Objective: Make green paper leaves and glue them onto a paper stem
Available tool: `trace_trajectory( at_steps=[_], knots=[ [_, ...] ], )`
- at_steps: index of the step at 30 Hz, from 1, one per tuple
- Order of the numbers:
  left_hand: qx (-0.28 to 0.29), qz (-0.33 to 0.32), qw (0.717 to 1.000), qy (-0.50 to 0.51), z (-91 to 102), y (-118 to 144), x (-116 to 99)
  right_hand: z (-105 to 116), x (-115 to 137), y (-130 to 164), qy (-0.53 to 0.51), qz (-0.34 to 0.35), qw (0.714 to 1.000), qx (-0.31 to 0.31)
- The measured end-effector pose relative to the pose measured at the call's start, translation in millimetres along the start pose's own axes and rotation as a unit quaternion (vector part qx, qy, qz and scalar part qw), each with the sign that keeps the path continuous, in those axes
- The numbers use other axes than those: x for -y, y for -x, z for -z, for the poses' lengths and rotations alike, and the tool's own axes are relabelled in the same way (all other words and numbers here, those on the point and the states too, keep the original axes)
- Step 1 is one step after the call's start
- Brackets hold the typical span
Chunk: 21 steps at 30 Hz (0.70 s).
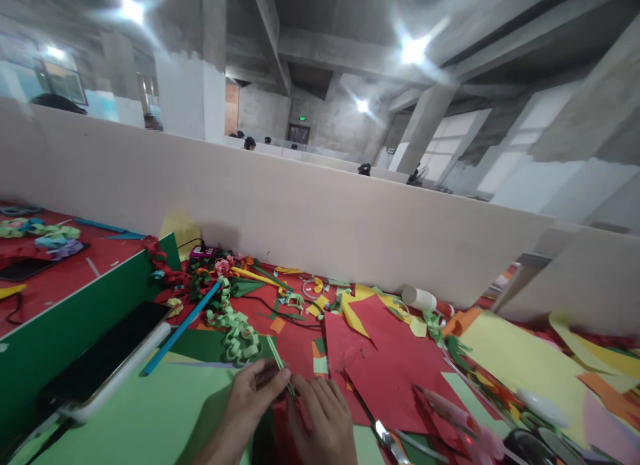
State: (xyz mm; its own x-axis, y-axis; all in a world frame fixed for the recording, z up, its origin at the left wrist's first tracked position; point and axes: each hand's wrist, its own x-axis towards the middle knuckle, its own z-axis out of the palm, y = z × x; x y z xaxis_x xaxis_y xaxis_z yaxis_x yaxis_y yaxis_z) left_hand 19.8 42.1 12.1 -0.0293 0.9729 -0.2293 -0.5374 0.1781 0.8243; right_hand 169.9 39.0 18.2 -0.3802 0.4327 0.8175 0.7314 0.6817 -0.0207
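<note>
A narrow light-green paper strip [275, 350] rises from between my fingers at the lower middle of the head view. My left hand [253, 388] pinches it from the left. My right hand [323, 408] closes on its lower end, and the fingertips of both hands nearly meet there. How the strip is folded is too small to tell. Just beyond my left hand lies a green paper chain [237, 332]. Right of my right hand, a metal-bladed tool [387, 442] rests beside red paper sheets [400, 365], with a pink glue gun [460, 422] farther right.
A black-screened phone [110, 352] lies at left beside a green divider [65, 345]. A blue stick [183, 328] slants near it. Paper flowers [223, 266] and scraps lie at the back, below a white partition [320, 212]. A yellow sheet [520, 362] lies at right.
</note>
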Motion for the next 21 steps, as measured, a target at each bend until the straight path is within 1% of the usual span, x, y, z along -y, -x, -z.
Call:
trace_trajectory(
  at_steps=[2,4,6,7,9,10,11,12,13,14,15,17,18,19,20,21],
  knots=[
    [0.010,-0.014,0.999,-0.028,1.0,-1.1,0.0,-2.9,-0.8,3.8,-0.027,-0.034,0.999,0.006],
    [0.015,-0.023,0.999,-0.039,-0.4,-0.6,-1.1,-6.6,-3.8,10.2,-0.057,-0.103,0.993,0.013],
    [0.011,-0.033,0.999,-0.040,-3.4,2.2,-4.6,-10.7,-9.2,18.1,-0.091,-0.177,0.980,0.033],
    [0.010,-0.040,0.998,-0.047,-4.3,4.7,-7.6,-12.7,-12.5,22.0,-0.099,-0.201,0.974,0.045],
    [0.010,-0.061,0.992,-0.107,-0.7,13.0,-16.0,-16.0,-19.3,28.3,-0.084,-0.217,0.970,0.074],
    [0.015,-0.079,0.983,-0.163,5.5,18.6,-20.7,-17.1,-22.4,30.4,-0.061,-0.208,0.973,0.083],
    [0.020,-0.099,0.964,-0.245,15.5,24.8,-25.1,-17.9,-25.0,31.7,-0.031,-0.191,0.978,0.084],
    [0.028,-0.119,0.937,-0.328,29.2,31.2,-28.4,-18.3,-26.9,32.1,0.001,-0.170,0.982,0.082],
    [0.037,-0.145,0.903,-0.402,46.2,37.4,-30.2,-18.2,-28.0,31.7,0.031,-0.149,0.985,0.078],
    [0.058,-0.169,0.864,-0.470,65.5,42.8,-30.2,-17.7,-28.3,30.2,0.057,-0.130,0.987,0.073],
    [0.085,-0.184,0.821,-0.533,85.8,47.2,-28.2,-16.6,-27.7,27.7,0.077,-0.118,0.988,0.069],
    [0.093,-0.218,0.733,-0.638,123.1,52.2,-18.7,-12.5,-23.8,20.0,0.090,-0.113,0.987,0.068],
    [0.096,-0.236,0.691,-0.677,137.7,52.8,-12.1,-9.4,-20.8,15.2,0.083,-0.111,0.988,0.070],
    [0.093,-0.258,0.656,-0.703,148.7,52.5,-5.0,-5.6,-17.1,10.4,0.066,-0.107,0.989,0.075],
    [0.095,-0.270,0.624,-0.727,155.9,51.7,1.8,-1.2,-12.9,6.4,0.040,-0.101,0.990,0.085],
    [0.090,-0.291,0.599,-0.741,159.7,50.6,7.7,3.4,-8.5,4.0,0.006,-0.096,0.990,0.101]
  ],
)
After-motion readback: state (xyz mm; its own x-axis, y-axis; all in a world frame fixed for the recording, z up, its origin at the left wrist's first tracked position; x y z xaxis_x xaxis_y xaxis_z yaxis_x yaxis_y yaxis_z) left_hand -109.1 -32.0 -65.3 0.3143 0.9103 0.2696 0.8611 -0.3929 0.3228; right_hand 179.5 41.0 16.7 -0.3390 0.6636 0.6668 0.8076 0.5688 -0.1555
